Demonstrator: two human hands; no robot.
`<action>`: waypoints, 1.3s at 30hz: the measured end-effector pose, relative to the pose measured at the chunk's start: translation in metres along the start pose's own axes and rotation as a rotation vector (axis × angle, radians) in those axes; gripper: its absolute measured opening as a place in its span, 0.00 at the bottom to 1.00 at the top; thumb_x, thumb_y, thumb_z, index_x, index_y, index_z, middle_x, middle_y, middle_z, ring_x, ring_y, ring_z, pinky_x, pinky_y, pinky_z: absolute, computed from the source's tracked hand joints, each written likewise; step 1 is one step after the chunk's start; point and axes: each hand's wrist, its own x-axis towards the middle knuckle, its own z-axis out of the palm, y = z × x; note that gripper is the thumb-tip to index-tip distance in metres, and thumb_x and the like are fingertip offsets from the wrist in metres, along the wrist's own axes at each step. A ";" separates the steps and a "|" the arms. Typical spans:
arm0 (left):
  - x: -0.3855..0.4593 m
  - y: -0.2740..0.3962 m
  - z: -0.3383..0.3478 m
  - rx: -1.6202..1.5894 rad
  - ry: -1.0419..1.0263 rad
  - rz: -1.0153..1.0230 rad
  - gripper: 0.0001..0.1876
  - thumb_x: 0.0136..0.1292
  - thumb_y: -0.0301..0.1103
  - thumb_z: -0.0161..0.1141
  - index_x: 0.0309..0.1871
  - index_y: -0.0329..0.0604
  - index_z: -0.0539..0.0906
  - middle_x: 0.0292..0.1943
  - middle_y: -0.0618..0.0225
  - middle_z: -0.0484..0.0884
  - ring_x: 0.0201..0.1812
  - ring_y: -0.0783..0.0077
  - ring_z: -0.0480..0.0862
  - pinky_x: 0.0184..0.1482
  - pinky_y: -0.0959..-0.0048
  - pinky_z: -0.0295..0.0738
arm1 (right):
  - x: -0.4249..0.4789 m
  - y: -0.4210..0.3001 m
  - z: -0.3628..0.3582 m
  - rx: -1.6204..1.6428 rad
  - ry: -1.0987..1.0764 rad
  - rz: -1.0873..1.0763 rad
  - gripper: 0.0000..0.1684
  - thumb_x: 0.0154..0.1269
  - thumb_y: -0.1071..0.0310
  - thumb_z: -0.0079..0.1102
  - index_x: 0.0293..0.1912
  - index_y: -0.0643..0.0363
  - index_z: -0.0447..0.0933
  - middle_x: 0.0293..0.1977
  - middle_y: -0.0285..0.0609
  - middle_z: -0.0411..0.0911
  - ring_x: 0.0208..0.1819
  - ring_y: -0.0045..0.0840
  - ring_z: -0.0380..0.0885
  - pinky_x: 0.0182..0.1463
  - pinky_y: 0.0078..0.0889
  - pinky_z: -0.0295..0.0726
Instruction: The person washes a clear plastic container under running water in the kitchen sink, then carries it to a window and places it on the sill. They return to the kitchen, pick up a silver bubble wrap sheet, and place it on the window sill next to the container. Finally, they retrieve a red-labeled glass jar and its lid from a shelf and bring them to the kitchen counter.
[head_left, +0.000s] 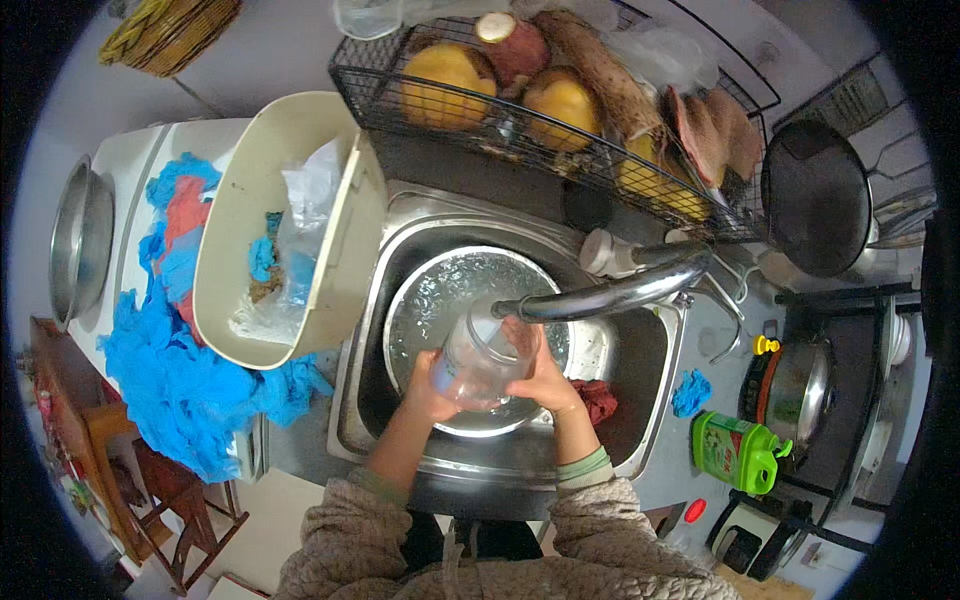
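Between my two hands I hold a clear jar (487, 367), its open mouth tilted under the spout of the chrome faucet (615, 296). My left hand (431, 390) wraps the jar's left side. My right hand (546, 371) grips its right side, fingers near the rim. Below the jar, a round metal basin (409, 300) of rippling water stands in the stainless steel sink (360, 420). A dark red cloth (596, 401) lies in the sink to the right of the basin, partly behind my right wrist.
Left of the sink stand a cream plastic bin (360, 217) with scraps inside and a heap of blue crumpled material (195, 397). A black wire rack (480, 112) of produce spans the back. At right are a green detergent jug (735, 450), a blue scrap (691, 392) and a metal pot (802, 397).
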 end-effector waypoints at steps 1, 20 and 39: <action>0.009 0.002 -0.006 0.170 0.074 0.078 0.28 0.62 0.51 0.39 0.58 0.38 0.67 0.55 0.50 0.70 0.54 0.47 0.72 0.53 0.39 0.65 | 0.000 -0.006 0.000 -0.089 0.013 -0.024 0.70 0.31 0.55 0.77 0.67 0.60 0.39 0.65 0.48 0.48 0.67 0.39 0.49 0.68 0.40 0.47; 0.109 0.028 -0.003 1.018 0.300 -0.135 0.27 0.65 0.50 0.48 0.61 0.43 0.67 0.51 0.60 0.75 0.49 0.71 0.73 0.48 0.70 0.68 | -0.029 -0.022 -0.015 -0.547 0.419 -0.215 0.69 0.33 0.56 0.76 0.66 0.65 0.39 0.59 0.53 0.55 0.60 0.41 0.58 0.65 0.40 0.55; 0.009 0.017 0.016 1.552 0.140 0.484 0.63 0.33 0.34 0.76 0.68 0.38 0.39 0.64 0.50 0.54 0.66 0.56 0.56 0.65 0.64 0.54 | 0.034 -0.011 -0.031 -0.039 -0.253 0.038 0.62 0.34 0.60 0.73 0.66 0.63 0.48 0.66 0.45 0.51 0.68 0.34 0.46 0.69 0.36 0.42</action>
